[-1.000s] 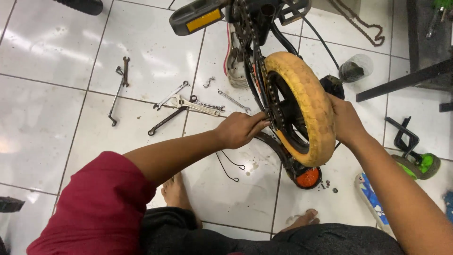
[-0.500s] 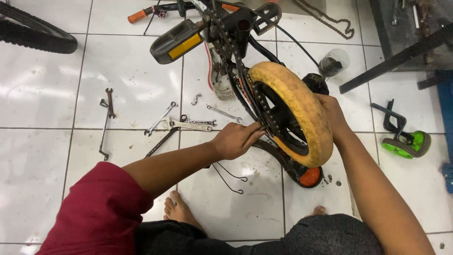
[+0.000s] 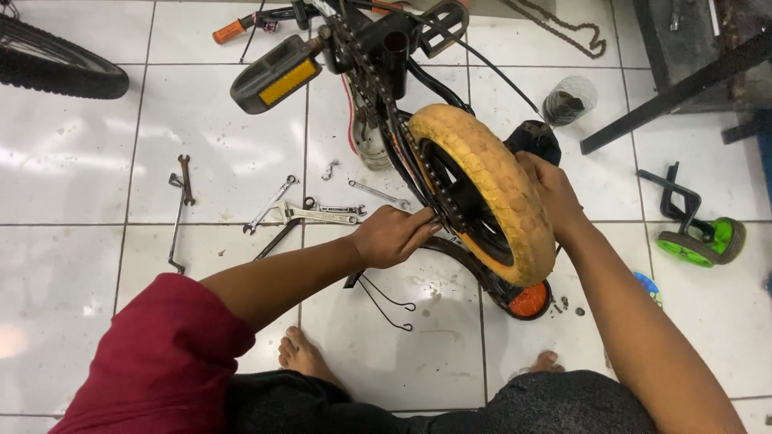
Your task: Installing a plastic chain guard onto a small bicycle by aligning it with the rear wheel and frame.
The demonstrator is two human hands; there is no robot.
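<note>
1. Rear wheel (image 3: pixel 482 193) of the upturned small bicycle sits between your hands, yellow tyre worn and grimy, black rim inside

2. Your left hand (image 3: pixel 394 235) pinches at the chain (image 3: pixel 378 88) by the hub; fingers closed, exact hold unclear

3. Your right hand (image 3: pixel 551 193) is clamped on the tyre's far side

4. Judged step: seating chain or axle; next calls for steadying the wheel

5. Left of your grip: spanners (image 3: pixel 310 213) on tiles; right: green training wheel (image 3: pixel 700 241)
</note>
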